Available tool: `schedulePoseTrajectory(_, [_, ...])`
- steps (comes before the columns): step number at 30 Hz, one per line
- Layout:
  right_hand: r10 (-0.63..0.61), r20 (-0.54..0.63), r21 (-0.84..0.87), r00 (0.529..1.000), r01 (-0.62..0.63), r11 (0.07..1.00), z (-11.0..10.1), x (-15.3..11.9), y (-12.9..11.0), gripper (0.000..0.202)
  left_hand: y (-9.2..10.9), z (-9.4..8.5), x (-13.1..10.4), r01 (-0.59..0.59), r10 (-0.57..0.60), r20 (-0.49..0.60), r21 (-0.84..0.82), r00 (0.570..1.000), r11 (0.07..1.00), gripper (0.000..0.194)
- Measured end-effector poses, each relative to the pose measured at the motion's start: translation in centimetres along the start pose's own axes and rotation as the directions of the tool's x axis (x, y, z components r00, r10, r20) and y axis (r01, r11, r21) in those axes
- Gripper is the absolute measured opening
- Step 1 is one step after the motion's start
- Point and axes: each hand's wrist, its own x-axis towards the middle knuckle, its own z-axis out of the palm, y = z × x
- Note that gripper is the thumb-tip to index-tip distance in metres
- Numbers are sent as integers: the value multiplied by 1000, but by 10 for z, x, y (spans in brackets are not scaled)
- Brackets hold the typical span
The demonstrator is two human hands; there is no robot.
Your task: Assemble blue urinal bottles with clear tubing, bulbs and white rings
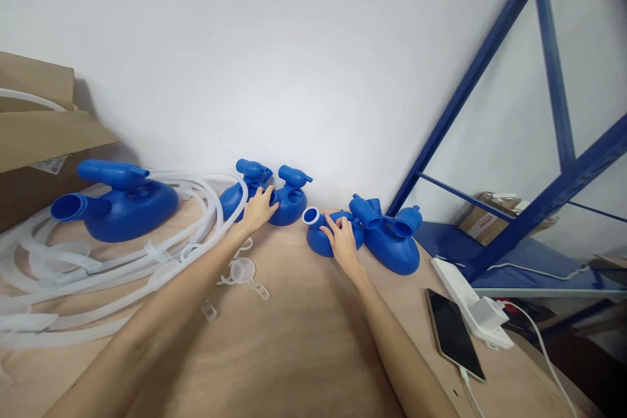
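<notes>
My left hand [259,210] reaches to the back of the table, its fingers closed at the mouth of a blue plastic urinal bottle [294,209]. A second blue bottle [230,199] stands just left of that hand, partly behind it. My right hand [341,241] rests on another blue bottle [319,246], fingers bent round its top near the handle; the palm hides part of it. This bottle's open neck has a pale inside and faces me. Touching it on the right is a further blue bottle [399,251].
Coiled translucent tubing [206,222] and a blue bottle [132,212] lie left, before a cardboard box [39,137]. Clear plastic caps [242,271] lie mid-table. A phone [453,333] and power strip [460,294] sit right, beside a blue metal rack [470,91].
</notes>
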Motion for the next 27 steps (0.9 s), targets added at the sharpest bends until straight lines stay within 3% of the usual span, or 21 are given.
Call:
schedulePoseTrajectory(8, [76,11,199,997,-77,977,10,5,35,45,-14,-54,-42,-86,80,114,53,990,995,42])
schedulePoseTrajectory(12, [180,19,323,983,-177,930,11,2,48,49,-28,-88,-55,-139,142,237,-30,961,990,42])
schedulePoseTrajectory(15, [284,38,407,958,-275,871,9,-3,50,56,-34,-103,-58,-127,170,344,-142,924,982,44])
schedulePoseTrajectory(18, [328,103,520,939,-332,787,5,-14,40,70,-30,-103,-60,-73,199,437,-290,877,954,48])
schedulePoseTrajectory(21, [269,178,645,946,-319,694,-2,-35,23,67,-16,-89,-68,-112,303,440,-410,845,905,57])
schedulePoseTrajectory(23, [222,204,692,953,-301,656,-9,-51,13,65,-8,-80,-77,-139,358,442,-454,822,880,73])
schedulePoseTrajectory(27, [169,223,702,960,-279,655,-23,-68,6,67,-13,-75,-92,-12,294,548,-460,783,888,89])
